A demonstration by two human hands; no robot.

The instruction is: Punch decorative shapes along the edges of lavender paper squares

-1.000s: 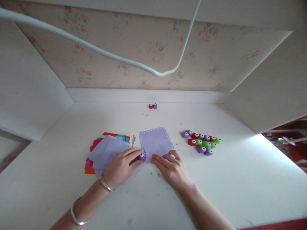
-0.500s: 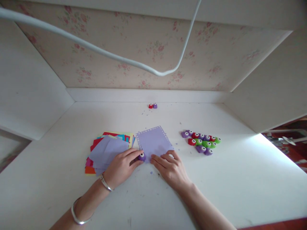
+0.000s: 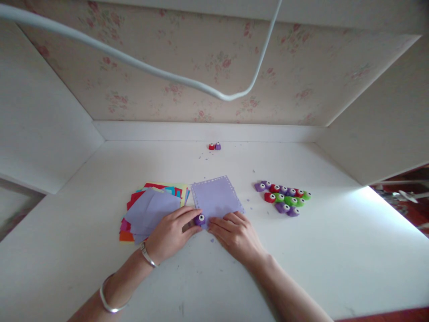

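My left hand [image 3: 176, 226] is closed round a small purple paper punch [image 3: 200, 219] with a white button and a black star on top. The punch sits at the lower left edge of a purple sheet of paper [image 3: 214, 194]. Small cut-out holes run along the sheet's left, top and right edges. My right hand [image 3: 236, 230] holds the sheet at its lower part, fingers bent and close together on it. The right thumb is hidden, as is the sheet's lower right corner.
A pile of coloured paper [image 3: 150, 212] lies left of my hands. Several red, green and purple punches [image 3: 284, 199] stand in rows at the right. A red punch [image 3: 211, 146] and a purple punch [image 3: 218, 146] are near the back wall. A white cable [image 3: 161, 77] hangs in front.
The punch in my left hand now shows its star-marked top more squarely. My right fingers have drawn in slightly on the paper. The view has shifted a little.
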